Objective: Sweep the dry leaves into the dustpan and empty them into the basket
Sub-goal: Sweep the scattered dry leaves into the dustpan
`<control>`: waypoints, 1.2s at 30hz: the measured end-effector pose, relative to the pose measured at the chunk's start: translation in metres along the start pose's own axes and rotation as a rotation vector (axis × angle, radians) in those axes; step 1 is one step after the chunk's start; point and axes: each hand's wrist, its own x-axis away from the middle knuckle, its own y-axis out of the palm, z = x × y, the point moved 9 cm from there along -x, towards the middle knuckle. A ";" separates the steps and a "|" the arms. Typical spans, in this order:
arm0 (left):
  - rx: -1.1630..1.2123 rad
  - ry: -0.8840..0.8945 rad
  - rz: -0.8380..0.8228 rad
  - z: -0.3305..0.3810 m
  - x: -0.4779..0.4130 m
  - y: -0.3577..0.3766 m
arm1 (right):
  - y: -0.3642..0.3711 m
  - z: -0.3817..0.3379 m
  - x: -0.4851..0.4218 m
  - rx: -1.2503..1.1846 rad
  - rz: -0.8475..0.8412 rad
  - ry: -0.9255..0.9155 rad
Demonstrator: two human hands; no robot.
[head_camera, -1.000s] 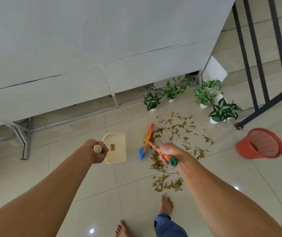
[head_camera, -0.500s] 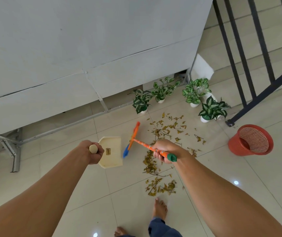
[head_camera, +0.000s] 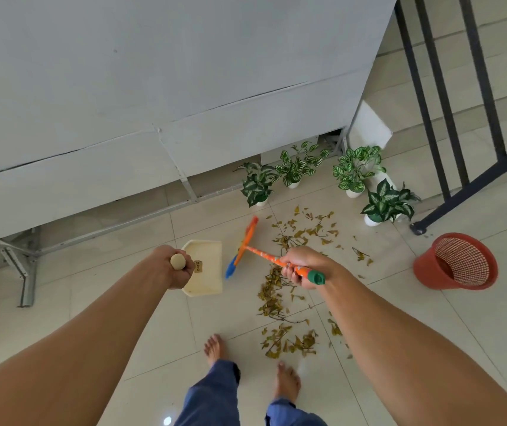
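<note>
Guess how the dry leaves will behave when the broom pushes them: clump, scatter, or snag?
The dry leaves look thin and curled, so probably very light and apt to scatter. Twigs among them may snag and drag clumps. The glossy tile floor likely lets them slide easily toward the dustpan.

Left hand (head_camera: 174, 267) gripping dustpan (head_camera: 204, 267), right hand (head_camera: 304, 265) gripping broom (head_camera: 246, 244), dry leaves (head_camera: 276, 296)

Single head-worn wide-angle view, looking steeply down past both forearms, tiled floor (head_camera: 98, 302) well below; no second view

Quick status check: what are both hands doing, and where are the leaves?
Left hand grips dustpan handle; right hand grips broom. Dry leaves on floor, dustpan empty. Basket tipped, right. Potted plants border the leaves.
</note>
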 end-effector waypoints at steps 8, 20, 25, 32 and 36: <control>-0.118 -0.020 -0.006 0.027 -0.027 0.027 | -0.007 -0.016 0.009 -0.112 0.062 -0.036; -0.279 -0.013 -0.030 0.092 -0.055 0.077 | 0.017 -0.070 -0.027 -0.329 0.099 0.018; -0.353 -0.006 -0.053 0.113 -0.071 0.096 | 0.009 -0.053 0.001 -0.197 0.154 0.088; -0.360 -0.050 -0.087 0.118 -0.078 0.120 | 0.021 -0.062 -0.014 -0.102 0.120 0.130; -0.398 -0.061 -0.062 0.118 -0.092 0.120 | 0.031 -0.063 -0.029 -0.220 0.112 0.130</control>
